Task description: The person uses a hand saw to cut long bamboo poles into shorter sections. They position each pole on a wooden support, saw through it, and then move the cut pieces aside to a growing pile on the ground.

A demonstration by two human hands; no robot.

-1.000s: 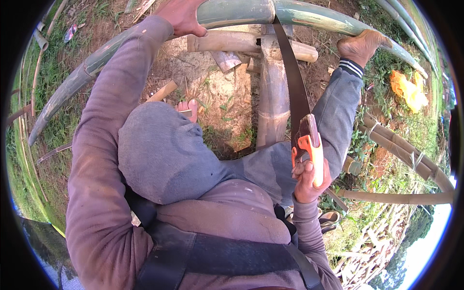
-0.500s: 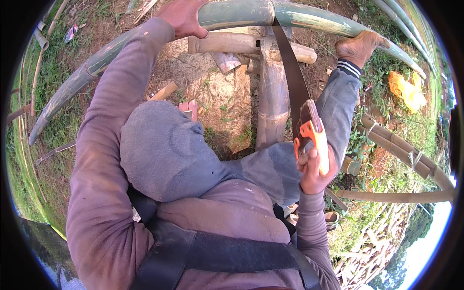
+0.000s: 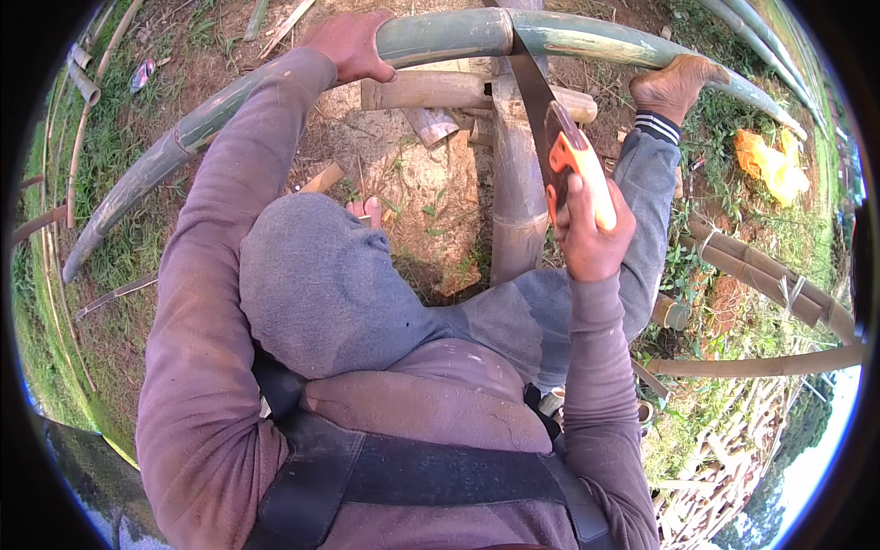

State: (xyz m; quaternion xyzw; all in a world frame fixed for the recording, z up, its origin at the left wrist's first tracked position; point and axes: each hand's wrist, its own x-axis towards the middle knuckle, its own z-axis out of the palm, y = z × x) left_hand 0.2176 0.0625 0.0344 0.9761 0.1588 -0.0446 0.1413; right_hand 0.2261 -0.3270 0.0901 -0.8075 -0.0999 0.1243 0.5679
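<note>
A long green bamboo pole (image 3: 440, 35) curves across the far side, lying over thick bamboo supports. My left hand (image 3: 351, 44) is wrapped over it, left of the middle. In my right hand (image 3: 596, 225) is the orange handle of a hand saw (image 3: 532, 96), my fingers closed round it. The dark blade runs away from me, and its far end meets the pole close to a node. My bare right foot (image 3: 676, 87) presses on the pole to the right of the blade.
Beneath the pole stand an upright-looking thick bamboo post (image 3: 519, 202) and a short bamboo crosspiece (image 3: 426, 90). An orange-yellow plastic bag (image 3: 772, 165) lies on the grass at right. Tied bamboo poles (image 3: 765, 280) and a heap of split pieces (image 3: 724, 467) are nearer on that side.
My right hand has pushed the saw away from me, so its handle is now closer to the pole. My left hand still grips the pole, and the foot stays on it.
</note>
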